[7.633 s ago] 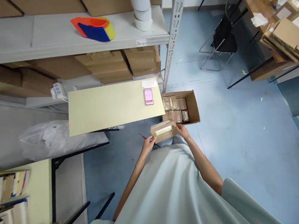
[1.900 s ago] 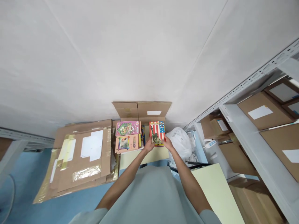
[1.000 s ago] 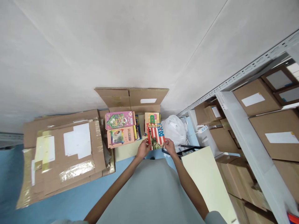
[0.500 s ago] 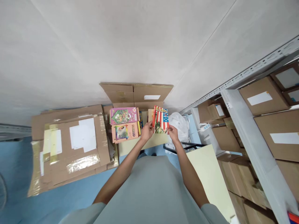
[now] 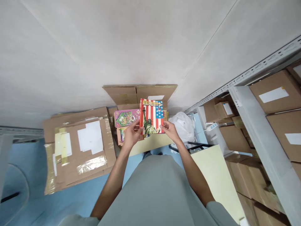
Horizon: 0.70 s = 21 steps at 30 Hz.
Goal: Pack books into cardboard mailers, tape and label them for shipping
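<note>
Between both hands I hold a book (image 5: pixel 151 117) with red and white stripes, a starry blue corner, yellow lettering and a statue on its cover. My left hand (image 5: pixel 133 133) grips its lower left edge, thumb on the cover. My right hand (image 5: pixel 170 130) pinches the lower right edge. Behind the book stands an open cardboard box (image 5: pixel 124 99) with its flap raised against the wall. A purple illustrated book (image 5: pixel 126 117) lies at the box's left side. Below it, a peach-coloured book (image 5: pixel 119 134) is partly covered by my left hand.
Flattened cardboard (image 5: pixel 72 169) with taped white papers lies at the left. A white plastic bag (image 5: pixel 183 125) sits right of the box, near a black metal bar (image 5: pixel 199 146) and a pale yellow board (image 5: pixel 211 169). Shelves at the right hold cardboard boxes (image 5: pixel 274 97).
The striped book has moved left and closer to me, so it now looks larger and overlaps the purple and peach books. Both hands moved with it. The view has shifted slightly.
</note>
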Available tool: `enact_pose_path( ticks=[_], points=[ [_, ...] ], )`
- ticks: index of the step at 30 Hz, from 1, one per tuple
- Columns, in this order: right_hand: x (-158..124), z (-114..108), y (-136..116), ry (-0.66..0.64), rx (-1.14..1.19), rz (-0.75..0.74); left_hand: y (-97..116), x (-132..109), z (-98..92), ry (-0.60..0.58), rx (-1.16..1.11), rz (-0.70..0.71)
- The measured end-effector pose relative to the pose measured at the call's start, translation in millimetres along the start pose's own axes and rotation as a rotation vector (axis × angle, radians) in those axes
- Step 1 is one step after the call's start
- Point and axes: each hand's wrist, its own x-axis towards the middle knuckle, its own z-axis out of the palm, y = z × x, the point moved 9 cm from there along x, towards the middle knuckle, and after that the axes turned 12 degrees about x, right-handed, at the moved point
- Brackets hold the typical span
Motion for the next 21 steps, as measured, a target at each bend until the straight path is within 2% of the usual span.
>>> enact_pose_path(
  ticks=[3, 6, 8, 11, 14, 16, 18, 21],
  points=[
    [8, 37, -6, -0.092, 0.0, -0.012, -20, -7, -37.6, 0.08, 0.008, -0.093],
    [11, 65, -4, -0.169, 0.007, -0.008, -37, -17, -63.5, 0.157, 0.037, -0.172],
    [8, 73, -1, -0.183, 0.016, -0.004, -40, -24, -73.2, 0.196, 0.045, -0.191],
    [-4, 68, 0, -0.162, 0.064, -0.008, -32, -29, -74.1, 0.199, 0.026, -0.169],
    [-25, 44, -7, -0.098, 0.123, -0.025, -12, -26, -58.5, 0.132, 0.012, -0.128],
    [-43, 20, -14, -0.023, 0.143, -0.038, 5, -19, -36.0, 0.032, 0.005, -0.108],
    [-65, -10, -23, 0.074, 0.166, -0.066, 26, -12, -4.9, -0.091, -0.006, -0.073],
    [-108, -61, -37, 0.24, 0.215, -0.127, 69, -8, 53.2, -0.286, -0.026, 0.03]
  ],
)
